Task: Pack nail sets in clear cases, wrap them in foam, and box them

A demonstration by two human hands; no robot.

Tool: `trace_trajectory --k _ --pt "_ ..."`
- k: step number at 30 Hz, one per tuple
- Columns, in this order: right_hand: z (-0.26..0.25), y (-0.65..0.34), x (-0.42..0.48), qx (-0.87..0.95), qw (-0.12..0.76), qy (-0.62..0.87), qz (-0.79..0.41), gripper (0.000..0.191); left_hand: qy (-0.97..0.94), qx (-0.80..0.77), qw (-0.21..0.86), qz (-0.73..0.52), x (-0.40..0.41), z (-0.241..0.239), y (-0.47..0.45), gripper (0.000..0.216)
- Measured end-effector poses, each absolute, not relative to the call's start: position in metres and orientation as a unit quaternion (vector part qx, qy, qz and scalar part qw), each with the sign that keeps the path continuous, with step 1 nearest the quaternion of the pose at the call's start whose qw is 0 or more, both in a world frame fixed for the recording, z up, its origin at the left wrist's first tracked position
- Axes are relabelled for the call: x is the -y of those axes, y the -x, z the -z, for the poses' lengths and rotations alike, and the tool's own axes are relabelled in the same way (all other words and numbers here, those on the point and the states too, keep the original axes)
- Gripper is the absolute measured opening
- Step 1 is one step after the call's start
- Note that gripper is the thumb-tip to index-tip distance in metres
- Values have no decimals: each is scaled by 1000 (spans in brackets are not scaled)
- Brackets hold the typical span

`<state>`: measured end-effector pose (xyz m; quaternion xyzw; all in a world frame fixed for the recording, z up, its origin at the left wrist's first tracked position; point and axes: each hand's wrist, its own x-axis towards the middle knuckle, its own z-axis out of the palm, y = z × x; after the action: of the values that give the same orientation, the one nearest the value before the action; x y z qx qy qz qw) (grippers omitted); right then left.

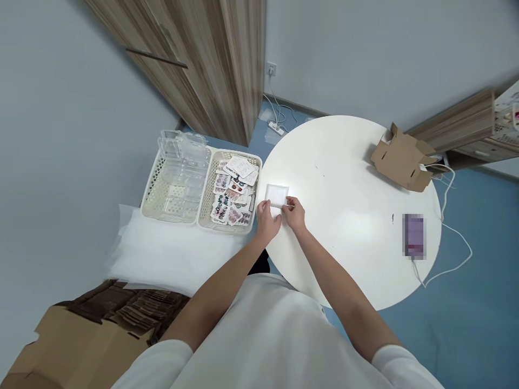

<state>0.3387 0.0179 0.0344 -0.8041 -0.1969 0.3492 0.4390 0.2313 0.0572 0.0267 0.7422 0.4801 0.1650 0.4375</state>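
Observation:
A small flat white rectangular packet (pixel 277 195) lies at the left edge of the round white table (pixel 336 162). It looks like something wrapped in a thin white sheet; its contents are hidden. My left hand (pixel 267 222) grips its near left corner, thumb apart from the fingers. At the near right corner, my right hand (pixel 295 214) pinches the packet's edge with fingertips. Just left of the packet stands a white plastic basket (pixel 205 208) holding cards of coloured press-on nails (pixel 235 189).
Another basket (pixel 149 186) holds clear plastic trays (pixel 184 156). White sheets (pixel 170 251) are stacked before the baskets, with cardboard boxes (pixel 77 340) below. An open brown box (pixel 403 159) and a pixelated purple object (pixel 414 236) with a cable occupy the table's right side.

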Motion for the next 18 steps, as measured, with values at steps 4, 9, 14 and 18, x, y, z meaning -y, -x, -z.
trace_trajectory --k 4,9,14,18 --pt "-33 -338 -16 205 440 802 -349 38 -745 -477 434 -171 -58 -28 -231 57" --pt "-33 -337 -6 212 441 802 -343 49 -741 -484 431 -177 -54 -28 -228 57" --pt "-33 -340 20 201 440 801 -353 53 -742 -484 426 -183 -37 -31 -223 58" --pt "-39 -343 51 197 442 797 -362 53 -742 -493 412 -190 -15 -43 -215 56"
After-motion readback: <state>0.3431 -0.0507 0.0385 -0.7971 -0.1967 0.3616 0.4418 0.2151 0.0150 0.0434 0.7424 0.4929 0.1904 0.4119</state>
